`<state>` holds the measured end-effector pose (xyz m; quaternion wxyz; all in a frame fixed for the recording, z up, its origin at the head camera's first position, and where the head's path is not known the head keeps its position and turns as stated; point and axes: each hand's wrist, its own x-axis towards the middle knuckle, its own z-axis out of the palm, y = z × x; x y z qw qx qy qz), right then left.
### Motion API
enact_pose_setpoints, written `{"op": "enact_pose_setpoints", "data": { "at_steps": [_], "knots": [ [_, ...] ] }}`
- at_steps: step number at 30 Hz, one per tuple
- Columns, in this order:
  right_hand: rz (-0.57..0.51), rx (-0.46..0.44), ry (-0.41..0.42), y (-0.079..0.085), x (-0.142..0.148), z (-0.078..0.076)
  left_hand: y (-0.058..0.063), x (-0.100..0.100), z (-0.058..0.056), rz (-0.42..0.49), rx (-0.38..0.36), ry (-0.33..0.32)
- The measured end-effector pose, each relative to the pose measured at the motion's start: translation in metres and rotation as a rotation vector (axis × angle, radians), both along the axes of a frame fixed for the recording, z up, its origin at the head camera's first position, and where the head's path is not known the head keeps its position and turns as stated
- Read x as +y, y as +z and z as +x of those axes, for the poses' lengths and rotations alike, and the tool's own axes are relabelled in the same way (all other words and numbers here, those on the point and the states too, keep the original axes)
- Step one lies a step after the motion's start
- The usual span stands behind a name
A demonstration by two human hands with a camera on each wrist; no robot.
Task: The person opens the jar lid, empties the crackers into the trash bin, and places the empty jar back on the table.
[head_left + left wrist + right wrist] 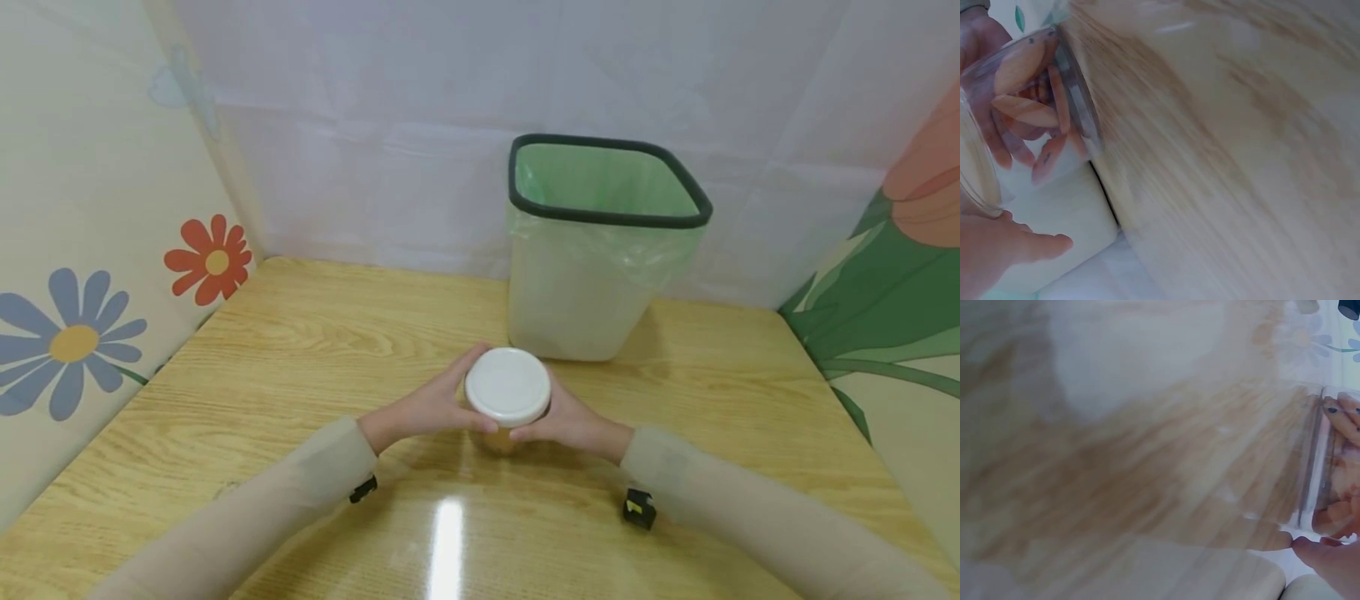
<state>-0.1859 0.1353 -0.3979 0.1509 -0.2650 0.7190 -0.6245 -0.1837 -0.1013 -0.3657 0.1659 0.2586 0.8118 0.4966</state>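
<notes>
A clear jar [1025,103] with a round white lid [507,386] stands upright between my two hands, its base right at the tabletop. Flat orange-brown pieces [1341,475] show through its wall. From the left, my left hand [435,404] holds the jar, with its thumb across the near side just under the lid. My right hand [572,415] grips the opposite side in the same way, the two thumb tips close together at the front. The lid and jar hide part of the fingers in the head view.
Behind the jar stands a pale waste bin [573,292] with a dark rim [611,218] and a green bag lining it. The wooden table [360,333] meets a white sheet [375,183] at the back. Flower-patterned panels [75,208] flank it.
</notes>
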Motion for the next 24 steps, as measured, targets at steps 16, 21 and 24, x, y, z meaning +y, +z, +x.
{"op": "enact_pose_setpoints", "data": {
  "at_steps": [16,21,24],
  "knots": [
    [-0.018,0.017,-0.001,-0.004,-0.001,0.000,0.013,-0.014,-0.045,-0.036,-0.089,-0.345],
    [-0.016,0.017,0.008,-0.004,0.000,0.000,0.017,-0.012,-0.049,-0.032,-0.118,-0.409],
    [-0.003,0.014,0.005,-0.003,0.000,0.000,0.018,-0.010,-0.049,-0.033,-0.126,-0.405]
  ]
}}
